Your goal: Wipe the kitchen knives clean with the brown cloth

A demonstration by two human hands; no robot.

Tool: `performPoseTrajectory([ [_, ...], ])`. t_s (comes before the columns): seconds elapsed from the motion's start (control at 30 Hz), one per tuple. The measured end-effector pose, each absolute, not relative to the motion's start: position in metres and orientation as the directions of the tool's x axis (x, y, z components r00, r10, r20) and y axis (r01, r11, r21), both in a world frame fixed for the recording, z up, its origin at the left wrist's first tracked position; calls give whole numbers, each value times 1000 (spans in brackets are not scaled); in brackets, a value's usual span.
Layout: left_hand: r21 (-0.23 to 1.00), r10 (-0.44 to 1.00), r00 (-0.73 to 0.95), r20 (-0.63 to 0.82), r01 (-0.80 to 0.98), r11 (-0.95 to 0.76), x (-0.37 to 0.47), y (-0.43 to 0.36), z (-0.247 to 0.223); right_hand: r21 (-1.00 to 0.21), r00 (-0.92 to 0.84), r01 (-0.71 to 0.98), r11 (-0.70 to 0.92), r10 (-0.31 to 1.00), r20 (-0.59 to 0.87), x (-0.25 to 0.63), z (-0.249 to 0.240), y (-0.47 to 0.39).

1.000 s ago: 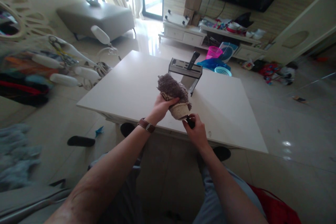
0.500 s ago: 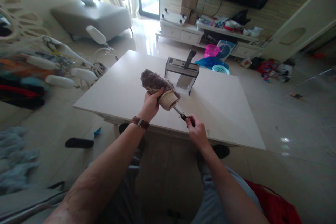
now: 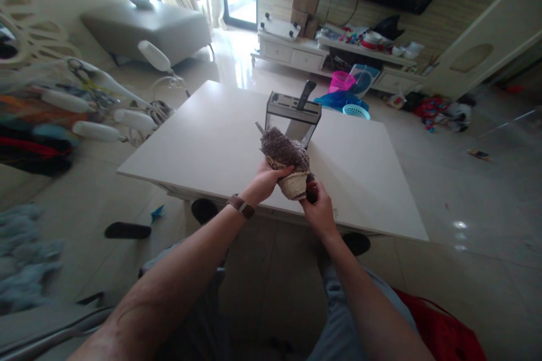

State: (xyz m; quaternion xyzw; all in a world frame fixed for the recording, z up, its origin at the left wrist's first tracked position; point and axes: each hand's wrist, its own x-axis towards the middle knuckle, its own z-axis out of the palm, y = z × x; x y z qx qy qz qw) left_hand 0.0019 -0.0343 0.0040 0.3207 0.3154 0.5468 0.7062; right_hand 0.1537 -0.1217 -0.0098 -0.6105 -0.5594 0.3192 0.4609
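Note:
My left hand (image 3: 267,179) is wrapped round a rolled brown fuzzy cloth (image 3: 284,148) with a beige band at its near end, above the front of the white table (image 3: 203,141). My right hand (image 3: 318,206) grips a black handle (image 3: 312,190) at the cloth's near right end, mostly hidden by the fingers. The tool's metal shaft runs inside the cloth, and a thin grey tip (image 3: 259,127) pokes out at the far left end. Just behind the cloth stands a knife block (image 3: 293,108) with clear sides, with one black-handled knife (image 3: 306,93) in it.
On the floor beyond the table are a blue plastic bag (image 3: 339,100), a pink basket (image 3: 342,81) and a light-blue basket (image 3: 356,111). A lamp with white shades (image 3: 135,119) is close to the table's left edge. A red bag (image 3: 440,324) lies at my right.
The cloth has moved right and toward me, sliding over the tool's shaft up to the handle. The shaft seen before at the near end is now covered, and its tip shows at the far end.

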Motion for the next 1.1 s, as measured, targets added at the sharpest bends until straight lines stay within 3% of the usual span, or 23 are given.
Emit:
performPoseTrajectory([
  [0.13,810,984,153,-93,-562,164,-5,-31,7,-929,100,360,85,987,129,157,-8,-123],
  [0.37,799,998,-18,-58,-600,36,-30,-15,14,-855,-32,519,14,999,-3,176,0,-129],
  [0.57,752,990,-143,-15,-654,-83,-50,0,16,-854,-2,520,-2,1000,-3,187,-1,-131],
  [0.97,756,980,193,-53,-633,166,-32,-22,20,-985,145,-13,-173,974,-173,167,-4,-121],
  [1.1,795,949,303,-83,-554,247,-8,-36,13,-994,174,71,-85,982,-72,159,-3,-117],
])
